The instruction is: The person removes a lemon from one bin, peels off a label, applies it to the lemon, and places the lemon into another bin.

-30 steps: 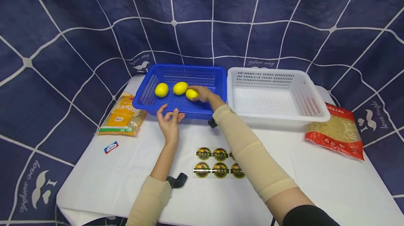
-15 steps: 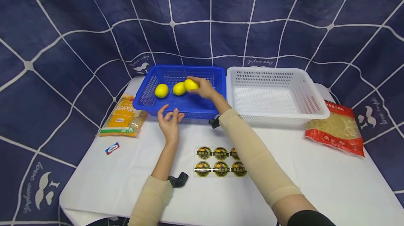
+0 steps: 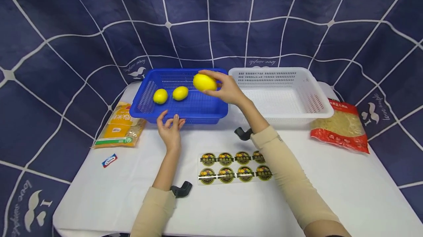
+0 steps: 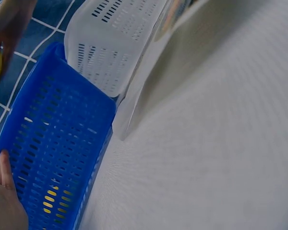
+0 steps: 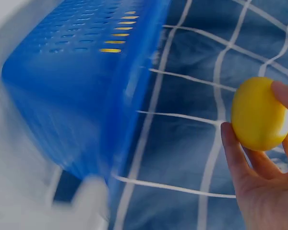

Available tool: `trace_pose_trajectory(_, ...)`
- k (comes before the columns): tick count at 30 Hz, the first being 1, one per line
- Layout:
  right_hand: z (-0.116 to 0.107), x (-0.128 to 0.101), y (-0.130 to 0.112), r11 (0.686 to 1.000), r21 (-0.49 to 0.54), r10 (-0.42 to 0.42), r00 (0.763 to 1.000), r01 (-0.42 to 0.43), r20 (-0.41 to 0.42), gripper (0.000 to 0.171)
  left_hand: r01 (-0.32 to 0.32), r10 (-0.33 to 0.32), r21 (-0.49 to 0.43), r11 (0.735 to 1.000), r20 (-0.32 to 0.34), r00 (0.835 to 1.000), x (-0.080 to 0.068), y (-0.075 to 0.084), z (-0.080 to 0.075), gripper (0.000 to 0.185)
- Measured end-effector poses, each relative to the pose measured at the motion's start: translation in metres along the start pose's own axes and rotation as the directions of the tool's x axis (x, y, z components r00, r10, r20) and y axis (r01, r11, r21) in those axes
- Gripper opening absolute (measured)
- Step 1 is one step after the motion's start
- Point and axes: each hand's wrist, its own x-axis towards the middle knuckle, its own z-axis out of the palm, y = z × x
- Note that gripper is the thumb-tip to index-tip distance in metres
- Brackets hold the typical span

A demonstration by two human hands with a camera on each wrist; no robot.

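In the head view, my right hand [image 3: 228, 88] holds a lemon [image 3: 205, 82] between fingers and thumb, raised over the right part of the blue basket [image 3: 178, 120]. The right wrist view shows the same lemon [image 5: 259, 115] in the fingertips, out past the basket's rim. My left hand [image 3: 170, 134] grips the front rim of the blue basket, its fingertips right at the edge. Two more lemons lie inside, one at the left [image 3: 160, 96] and one near the middle [image 3: 180, 93]. Yellow shows through the basket's slots in both wrist views.
A white basket [image 3: 281, 115] stands right beside the blue one. A sheet of round fruit stickers [image 3: 226, 171] lies in front. At the left are a yellow grain bag [image 3: 119, 126] and a small red-blue packet [image 3: 109, 160]; a red bag [image 3: 340, 126] lies at the right.
My right hand has lifted a lemon from the blue basket and moved up and to the right with it. My left hand stays at the front rim. The sticker sheet shows more fully.
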Motion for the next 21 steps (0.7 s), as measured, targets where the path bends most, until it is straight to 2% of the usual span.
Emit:
trace_pose_trajectory(3, -0.013, -0.028, -0.018, 1.000, -0.006, -0.020, 1.000, 0.020, 0.016, 0.054, 0.015, -0.015, -0.003, 1.000, 0.003, 1.000, 0.000, 0.002, 0.000, 0.042)
trace_pose_trajectory(9, -0.017, -0.092, -0.006, 1.000, 0.030, -0.006, 1.000, 0.005, 0.026, 0.058, -0.001, 0.001, 0.002, 1.000, -0.021, 1.000, 0.004, -0.002, -0.007, 0.044)
trace_pose_trajectory(14, -0.004, -0.132, 0.010, 0.998, 0.021, 0.059, 0.993, -0.062, 0.107, 0.057, -0.016, 0.015, -0.019, 1.000, -0.043, 0.999, 0.004, -0.001, -0.009, 0.044)
trace_pose_trajectory(17, 0.003, -0.149, 0.025, 0.996, -0.007, 0.086, 0.983, -0.086, 0.163, 0.056, -0.003, 0.001, -0.042, 0.999, -0.035, 0.999, 0.004, -0.002, -0.008, 0.045)
trace_pose_trajectory(21, 0.011, -0.165, 0.045, 0.992, 0.012, 0.121, 0.965, -0.127, 0.235, 0.058, 0.023, -0.023, -0.060, 0.998, -0.011, 1.000, 0.003, -0.003, -0.005, 0.045)
